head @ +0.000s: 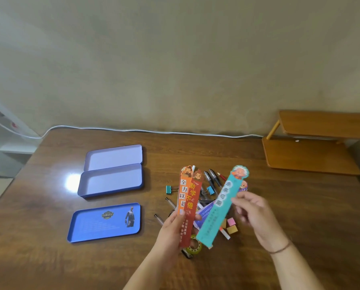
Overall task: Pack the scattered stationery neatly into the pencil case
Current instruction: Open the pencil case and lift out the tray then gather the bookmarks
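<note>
Left hand (pixel 171 229) pinching orange bookmark (pixel 182 191) and red bookmark (pixel 192 208), long axes near upright, fanned. Right hand (pixel 254 214) blurred, grip on teal bookmark (pixel 216 218) probable, cannot tell for sure. Pencil case (pixel 112 181) open on worktop (pixel 49 258), well left of both hands, long axis running left-right. Left hand nearer. Bookmarks likely need turning crosswise to lie flat in tray. Pens (pixel 211 178), clips, erasers lying beneath hands.

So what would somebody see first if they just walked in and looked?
Probably the bright bookmarks held up in the middle: an orange bookmark and a red bookmark in the left hand, a teal bookmark in the right hand. Next, the open blue pencil case on the left of the table.
</note>
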Demonstrator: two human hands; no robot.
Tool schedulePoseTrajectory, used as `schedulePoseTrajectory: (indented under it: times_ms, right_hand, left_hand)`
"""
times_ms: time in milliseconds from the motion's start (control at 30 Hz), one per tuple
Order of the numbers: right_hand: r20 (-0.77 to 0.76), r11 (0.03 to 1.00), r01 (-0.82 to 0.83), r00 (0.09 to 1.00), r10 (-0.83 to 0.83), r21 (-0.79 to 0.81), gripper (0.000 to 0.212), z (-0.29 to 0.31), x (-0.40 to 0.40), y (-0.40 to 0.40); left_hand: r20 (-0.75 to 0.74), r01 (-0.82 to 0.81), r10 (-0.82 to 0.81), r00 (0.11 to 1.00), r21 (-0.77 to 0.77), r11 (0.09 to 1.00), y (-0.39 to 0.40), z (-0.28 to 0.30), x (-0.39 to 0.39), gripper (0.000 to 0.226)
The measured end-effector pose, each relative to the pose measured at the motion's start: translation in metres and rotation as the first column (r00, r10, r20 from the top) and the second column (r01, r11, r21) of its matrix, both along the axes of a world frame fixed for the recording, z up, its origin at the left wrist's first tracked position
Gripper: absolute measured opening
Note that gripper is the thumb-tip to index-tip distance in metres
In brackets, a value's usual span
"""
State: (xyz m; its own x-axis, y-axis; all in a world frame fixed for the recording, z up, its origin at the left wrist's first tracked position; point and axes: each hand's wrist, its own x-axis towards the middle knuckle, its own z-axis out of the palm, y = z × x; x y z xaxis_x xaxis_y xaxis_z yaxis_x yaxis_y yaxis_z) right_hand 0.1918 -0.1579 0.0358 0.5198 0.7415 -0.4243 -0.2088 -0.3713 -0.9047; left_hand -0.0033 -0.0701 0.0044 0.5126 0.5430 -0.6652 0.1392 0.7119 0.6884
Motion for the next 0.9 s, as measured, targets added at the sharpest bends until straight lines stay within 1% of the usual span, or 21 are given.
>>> schedulePoseTrajectory:
  times_ms: [67, 100, 167, 233, 267, 333, 400, 433, 467, 533, 667, 833, 900]
  right_hand:
    - [0.031, 0.993, -0.112, 0.993, 0.112, -0.026, 0.021, -0.007, -0.013, 0.011]
    - [0.046, 0.990, -0.135, 0.990, 0.137, -0.037, 0.023, -0.014, -0.019, 0.016]
    - [0.102, 0.986, -0.134, 0.984, 0.143, -0.095, 0.025, -0.027, -0.028, 0.022]
    - [0.175, 0.976, -0.117, 0.973, 0.150, -0.185, 0.027, -0.037, -0.033, 0.022]
    - [0.197, 0.971, -0.095, 0.970, 0.139, -0.219, 0.032, -0.041, -0.034, 0.021]
    - [0.234, 0.958, 0.011, 0.971, 0.059, -0.286, 0.044, -0.049, -0.030, 0.018]
    - [0.285, 0.909, 0.137, 0.958, -0.021, -0.393, 0.052, -0.053, -0.022, 0.017]
    - [0.300, 0.880, 0.173, 0.953, -0.037, -0.441, 0.054, -0.055, -0.020, 0.017]
    - [0.292, 0.862, 0.197, 0.954, -0.060, -0.467, 0.053, -0.057, -0.019, 0.017]
    - [0.244, 0.855, 0.233, 0.961, -0.130, -0.464, 0.046, -0.061, -0.019, 0.021]
    - [0.214, 0.852, 0.251, 0.962, -0.168, -0.459, 0.038, -0.066, -0.023, 0.025]
    - [0.065, 0.879, 0.268, 0.962, -0.264, -0.395, 0.020, -0.067, -0.021, 0.024]
    - [0.067, 0.889, 0.270, 0.962, -0.264, -0.370, 0.018, -0.064, -0.019, 0.019]
  left_hand:
    - [0.017, 0.041, -0.040, 0.999, -0.032, 0.999, -0.003, -0.001, 0.001, 0.034]
    - [0.040, 0.063, -0.063, 0.997, -0.015, 0.998, -0.005, -0.001, 0.002, 0.036]
    - [0.069, 0.104, -0.107, 0.992, 0.040, 0.994, -0.008, 0.000, 0.001, 0.032]
    - [0.055, 0.112, -0.116, 0.992, 0.074, 0.991, -0.008, -0.002, -0.001, 0.027]
    - [0.038, 0.102, -0.105, 0.994, 0.083, 0.991, -0.008, -0.004, -0.002, 0.027]
    - [0.017, 0.060, -0.062, 0.998, 0.078, 0.995, -0.007, -0.007, -0.005, 0.024]
    - [0.016, 0.015, -0.017, 1.000, 0.072, 0.997, -0.006, -0.007, -0.008, 0.022]
    - [0.013, -0.001, 0.001, 1.000, 0.075, 0.997, -0.007, -0.008, -0.008, 0.023]
    - [0.006, -0.017, 0.017, 1.000, 0.076, 0.997, -0.007, -0.008, -0.009, 0.022]
    - [-0.008, -0.052, 0.053, 0.999, 0.068, 0.996, -0.007, -0.009, -0.009, 0.022]
    - [-0.029, -0.092, 0.093, 0.995, 0.050, 0.995, -0.006, -0.012, -0.009, 0.024]
    - [-0.040, -0.115, 0.117, 0.992, 0.051, 0.992, -0.007, -0.014, -0.010, 0.024]
    - [-0.045, -0.129, 0.131, 0.990, 0.045, 0.991, -0.007, -0.013, -0.009, 0.023]
